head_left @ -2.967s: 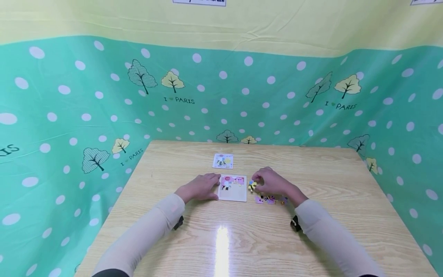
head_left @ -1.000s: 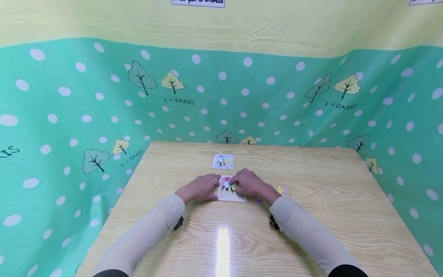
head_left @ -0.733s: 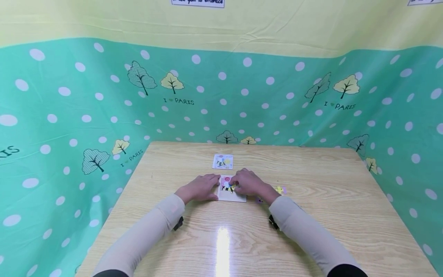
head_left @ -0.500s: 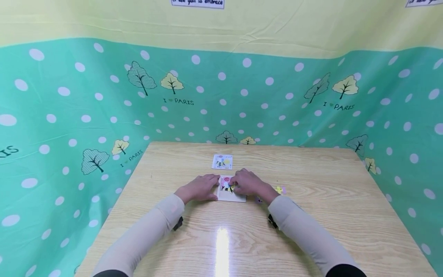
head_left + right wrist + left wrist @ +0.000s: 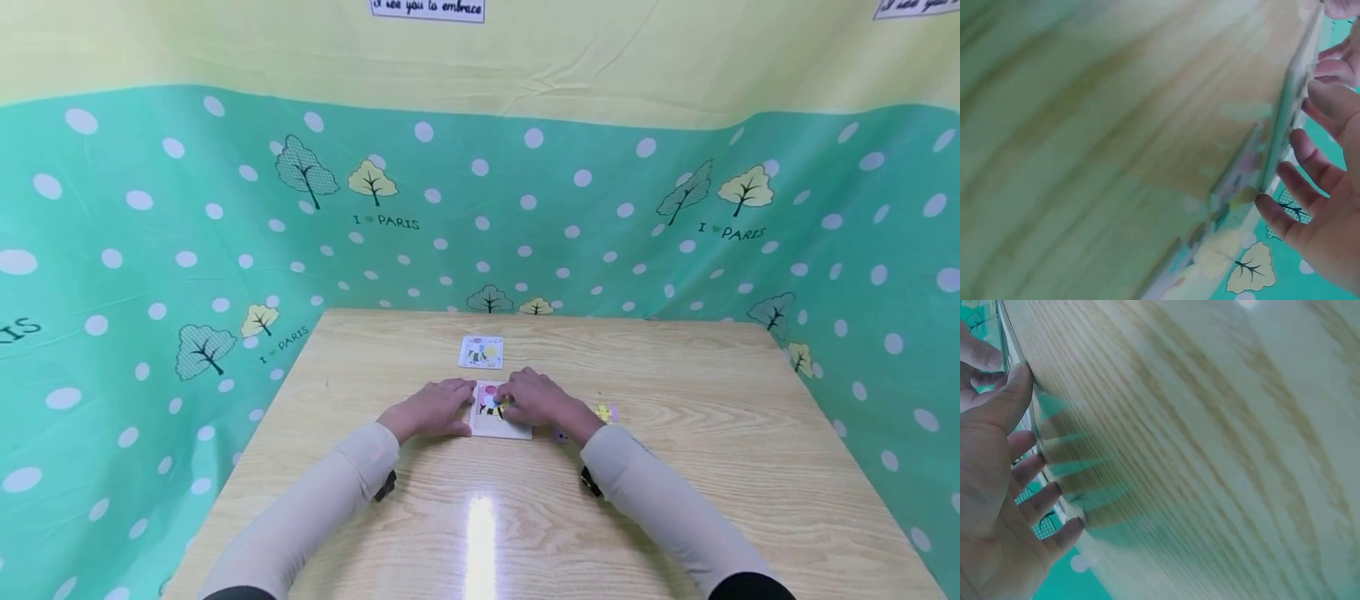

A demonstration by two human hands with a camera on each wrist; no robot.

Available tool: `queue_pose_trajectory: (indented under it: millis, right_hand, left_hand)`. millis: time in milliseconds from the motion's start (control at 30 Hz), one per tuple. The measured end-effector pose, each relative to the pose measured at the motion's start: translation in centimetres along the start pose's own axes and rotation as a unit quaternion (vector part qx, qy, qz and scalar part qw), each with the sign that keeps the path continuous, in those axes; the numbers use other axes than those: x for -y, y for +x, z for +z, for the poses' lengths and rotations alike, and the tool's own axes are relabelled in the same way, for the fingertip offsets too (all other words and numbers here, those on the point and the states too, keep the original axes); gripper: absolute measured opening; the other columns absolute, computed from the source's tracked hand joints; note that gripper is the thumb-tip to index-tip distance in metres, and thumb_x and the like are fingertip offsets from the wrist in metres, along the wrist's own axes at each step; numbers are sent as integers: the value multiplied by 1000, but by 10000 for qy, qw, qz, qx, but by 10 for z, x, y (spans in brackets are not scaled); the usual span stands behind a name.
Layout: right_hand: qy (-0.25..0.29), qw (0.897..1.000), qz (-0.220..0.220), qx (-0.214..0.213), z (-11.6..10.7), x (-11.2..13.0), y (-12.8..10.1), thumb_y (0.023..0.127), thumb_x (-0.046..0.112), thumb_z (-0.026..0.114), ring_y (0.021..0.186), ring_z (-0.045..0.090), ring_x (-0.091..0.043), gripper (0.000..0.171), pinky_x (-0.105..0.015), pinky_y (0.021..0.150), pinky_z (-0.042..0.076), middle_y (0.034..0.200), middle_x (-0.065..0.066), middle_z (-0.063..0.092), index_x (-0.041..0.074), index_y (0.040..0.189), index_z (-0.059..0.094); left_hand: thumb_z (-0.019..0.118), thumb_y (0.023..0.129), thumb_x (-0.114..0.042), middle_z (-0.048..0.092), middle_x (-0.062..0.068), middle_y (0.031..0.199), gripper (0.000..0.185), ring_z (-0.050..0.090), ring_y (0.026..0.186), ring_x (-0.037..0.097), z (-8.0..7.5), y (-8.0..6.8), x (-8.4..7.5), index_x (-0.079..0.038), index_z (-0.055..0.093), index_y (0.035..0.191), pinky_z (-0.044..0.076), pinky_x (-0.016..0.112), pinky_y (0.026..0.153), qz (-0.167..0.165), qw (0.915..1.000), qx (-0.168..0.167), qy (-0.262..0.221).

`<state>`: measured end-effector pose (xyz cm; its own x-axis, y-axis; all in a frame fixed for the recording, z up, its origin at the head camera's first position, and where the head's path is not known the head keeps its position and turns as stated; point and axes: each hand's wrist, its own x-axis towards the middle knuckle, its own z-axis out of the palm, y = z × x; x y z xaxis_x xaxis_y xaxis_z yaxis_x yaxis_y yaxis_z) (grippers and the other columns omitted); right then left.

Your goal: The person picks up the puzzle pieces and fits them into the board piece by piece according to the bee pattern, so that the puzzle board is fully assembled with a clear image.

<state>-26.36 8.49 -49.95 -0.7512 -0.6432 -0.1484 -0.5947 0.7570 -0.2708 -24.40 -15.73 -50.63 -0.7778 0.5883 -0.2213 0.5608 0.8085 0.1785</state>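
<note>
Wood-grain table (image 5: 675, 467) fills my view from the head camera, and both of my hands sit together at its middle, either side of a small pale puzzle board (image 5: 501, 427).

My left hand (image 5: 435, 407) lies flat on the table with its fingers straight, their tips against the left edge of the board. The left wrist view shows the same: the fingers (image 5: 1035, 500) are spread and laid against the wood, the thumb stretched out along the board's edge, nothing held in the palm.

My right hand (image 5: 536, 398) rests on top of the board from the right side, covering most of its upper right part. Its fingers bend down onto a small yellow and black puzzle piece (image 5: 494, 407) that lies on the board just between my two hands. Whether the fingertips pinch that piece or only press on it I cannot tell from here. In the right wrist view the fingers (image 5: 1310, 156) are loosely bent along the board's edge, and the piece itself is hidden.

To the right of my right hand, a little apart from it, loose puzzle pieces (image 5: 606, 412) in yellow and pink lie on the table. One more purple piece (image 5: 558, 435) shows just beside my right wrist.

Beyond both hands, a short way past the board, lies a small picture card (image 5: 482, 352) showing a bee.

Green dotted cloth (image 5: 187, 250) with trees printed on it stands around the table on three sides.
</note>
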Motion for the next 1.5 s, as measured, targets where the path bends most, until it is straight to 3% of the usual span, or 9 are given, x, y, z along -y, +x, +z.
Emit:
queue_pose_trajectory:
  millis: [133, 500, 733, 1067, 1367, 1500]
  right_hand:
    - [212, 9997, -43, 98, -6, -1, -5, 94, 28, 66, 102, 55, -18, 36, -38, 92, 50, 108, 0, 67, 21, 130, 70]
    - [903, 9956, 15, -265, -21, -29, -33, 96, 22, 67, 118, 60, -24, 35, -46, 107, 50, 124, -4, 70, 14, 130, 70]
    - [1168, 9922, 256, -363, -28, -53, -55, 96, 22, 66, 114, 60, -25, 39, -45, 100, 54, 125, -7, 68, 10, 133, 67]
    - [1354, 9889, 354, -495, -25, -78, -77, 95, 19, 69, 112, 63, -26, 37, -47, 99, 55, 120, -10, 70, 8, 130, 68]
    - [1233, 9898, 312, -647, -25, -96, -99, 92, 6, 67, 109, 64, -30, 35, -51, 97, 55, 115, -12, 71, 5, 126, 69]
    - [1292, 9895, 260, -601, -24, -106, -108, 86, -2, 64, 111, 63, -32, 41, -53, 98, 54, 118, -11, 70, 6, 126, 70]
  left_hand:
    - [67, 92, -56, 36, 10, 165, 68, 36, 152, 31, 2, 0, 0, -13, 53, 143, 36, 56, 122, -11, 10000, -1, 18]
    - [67, 92, -56, 35, 10, 165, 66, 36, 151, 32, 1, 1, 1, -14, 55, 142, 36, 55, 122, -2, 10000, -9, 47]
    - [66, 92, -57, 35, 10, 165, 67, 36, 152, 31, 0, 2, 1, -13, 55, 142, 36, 55, 122, 13, 10000, -6, 87]
    - [66, 92, -57, 35, 10, 165, 67, 36, 151, 31, 6, 4, 3, -14, 55, 142, 36, 56, 121, 20, 10000, -30, 59]
    - [67, 92, -56, 36, 10, 165, 65, 36, 151, 32, 6, 3, 3, -14, 56, 141, 36, 57, 121, 24, 10000, -48, 0]
    - [67, 92, -57, 35, 10, 166, 67, 35, 152, 32, 6, 3, 4, -15, 55, 142, 35, 57, 121, -2, 10000, -10, 47]
